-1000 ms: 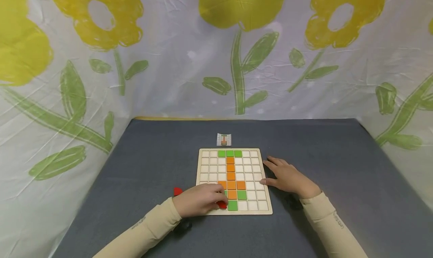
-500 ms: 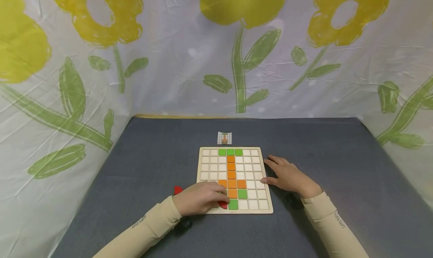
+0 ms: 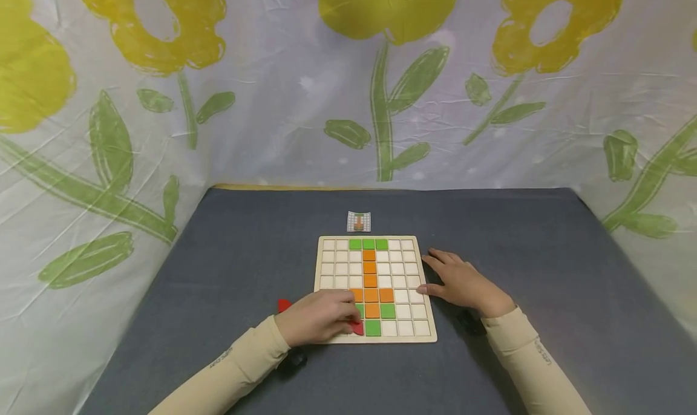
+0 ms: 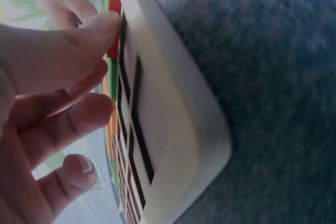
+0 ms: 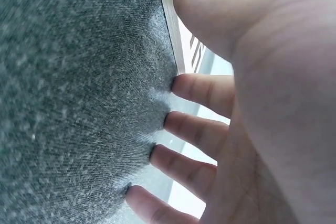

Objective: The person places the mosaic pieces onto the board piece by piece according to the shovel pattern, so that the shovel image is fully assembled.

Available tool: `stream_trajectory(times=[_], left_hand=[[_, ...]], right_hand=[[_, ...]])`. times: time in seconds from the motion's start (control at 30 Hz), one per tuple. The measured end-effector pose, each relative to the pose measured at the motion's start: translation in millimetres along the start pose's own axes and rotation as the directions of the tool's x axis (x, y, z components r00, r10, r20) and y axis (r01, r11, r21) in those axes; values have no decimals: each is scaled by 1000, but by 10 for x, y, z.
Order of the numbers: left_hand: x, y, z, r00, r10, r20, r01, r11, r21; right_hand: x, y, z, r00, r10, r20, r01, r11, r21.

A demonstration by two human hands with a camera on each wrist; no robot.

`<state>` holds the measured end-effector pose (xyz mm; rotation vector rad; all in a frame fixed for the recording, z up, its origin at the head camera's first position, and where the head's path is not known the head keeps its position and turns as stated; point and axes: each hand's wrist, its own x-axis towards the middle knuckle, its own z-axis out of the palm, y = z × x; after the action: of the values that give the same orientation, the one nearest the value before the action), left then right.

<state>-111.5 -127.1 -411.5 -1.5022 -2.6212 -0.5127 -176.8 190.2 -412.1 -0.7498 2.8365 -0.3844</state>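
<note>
A square wooden grid board (image 3: 434,336) lies on the dark cloth with green and orange square tiles set in several cells. Over its near left part, my left hand (image 3: 318,318) pinches a red tile with a curved edge (image 3: 357,328) at the nearest row, left of a green tile (image 3: 373,328). In the left wrist view, the thumb presses on the red tile (image 4: 114,48), which sits at the board's surface. My right hand (image 3: 465,284) rests at the board's right edge, thumb on the rim. Its straight fingers (image 5: 197,132) touch the cloth.
A small printed card (image 3: 359,221) with a grid pattern lies just beyond the board. Another red piece (image 3: 284,305) lies on the cloth left of the board, partly hidden by the left hand. Flowered fabric (image 3: 272,100) hangs behind the table (image 3: 234,251).
The left hand's fingers have shifted slightly at the red tile, showing a bit more of it and of a green tile. The right hand keeps its place.
</note>
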Motion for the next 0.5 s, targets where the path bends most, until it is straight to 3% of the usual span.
stream_trajectory(times=[0.23, 0.5], left_hand=[[4, 17, -10, 1000, -5, 27, 7, 999, -50], [2, 39, 14, 1000, -4, 7, 5, 999, -54]], right_hand=[[13, -13, -9, 1000, 1, -3, -1, 1000, -3], [-10, -13, -7, 1000, 12, 3, -12, 1000, 5]])
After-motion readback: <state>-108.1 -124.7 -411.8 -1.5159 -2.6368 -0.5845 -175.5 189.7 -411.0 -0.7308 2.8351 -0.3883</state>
